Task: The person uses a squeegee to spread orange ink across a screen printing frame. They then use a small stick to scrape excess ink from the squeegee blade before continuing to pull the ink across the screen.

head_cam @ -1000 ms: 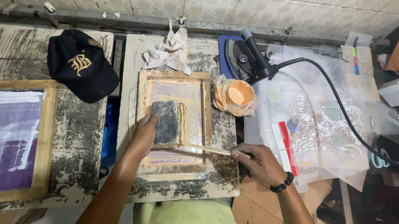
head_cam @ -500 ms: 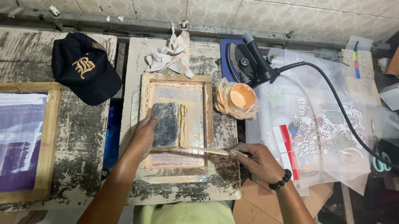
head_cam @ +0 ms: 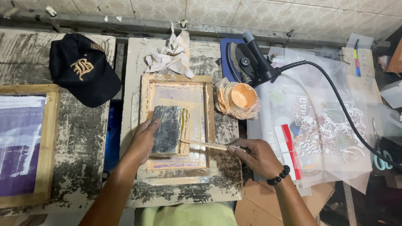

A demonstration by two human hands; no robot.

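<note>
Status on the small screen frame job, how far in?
Done: small wooden frame lies on the board, dark block sits on its mesh. In hand: left hand steadies the block, right hand holds a thin stick against it. Left: the large frame beside it lies untouched.

A wall of pale patterned tiles (head_cam: 207, 4) runs along the back, its grout lines dark with grime. Below it a dull metal rail (head_cam: 122, 25) spans the width. The tabletop (head_cam: 79, 166) is made of separate worn boards, their pale surface flaked and blotched with black, with dark gaps between them. At the lower right, brown floor (head_cam: 260, 214) shows beneath. The light is even and flat, without hard shadows.
</note>
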